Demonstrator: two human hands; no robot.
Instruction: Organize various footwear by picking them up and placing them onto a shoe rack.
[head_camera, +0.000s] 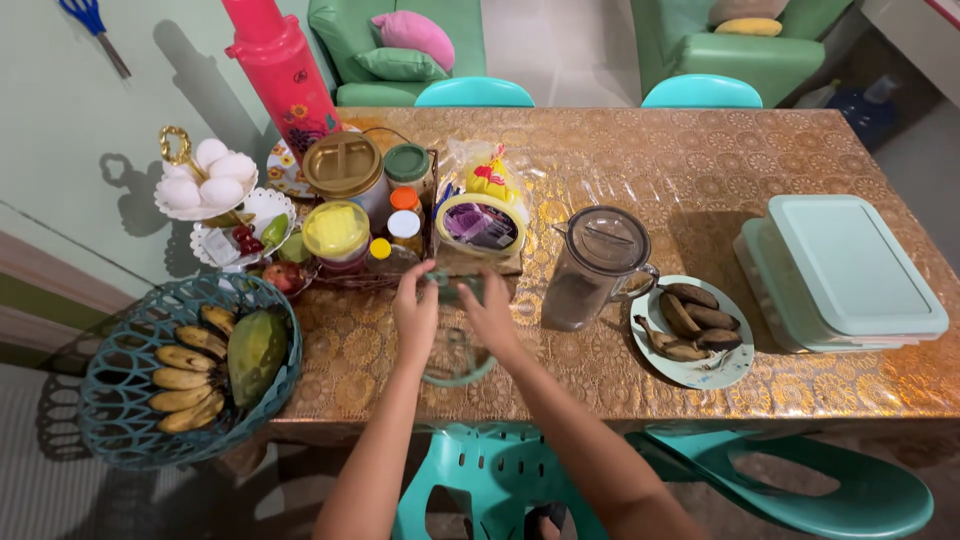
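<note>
— Gold-patterned oilcloth covered the table (700, 170), didn't it? Where were the hands?

— Near the front edge, a little left of its middle. The left hand (416, 312) and the right hand (490, 312) were raised side by side over the cloth, both closed on a small dark green object (455, 287) held between them. Fingers of each hand curled around its ends; what the object was, I could not tell.

— Anything under them?

— A clear glass mug (457, 358) stood on the cloth just below the hands, close to the front edge, partly hidden by the wrists.

— And around that?

— Right of the hands stood a clear pitcher (598, 268) with a dark lid, and just beside it, toward the front edge, a pale plate (700, 372) carrying dark, overripe bananas (690, 318). Behind the hands sat a wire rack of jars (372, 215) with yellow, green and brown lids. At the front left corner a teal basket (120, 420) overhung the edge, holding yellow bananas (185, 375) and a green papaya (256, 352). Near the right edge lay stacked pale green lidded containers (850, 265). A tall pink flask (282, 70) stood at the back left corner.
</note>
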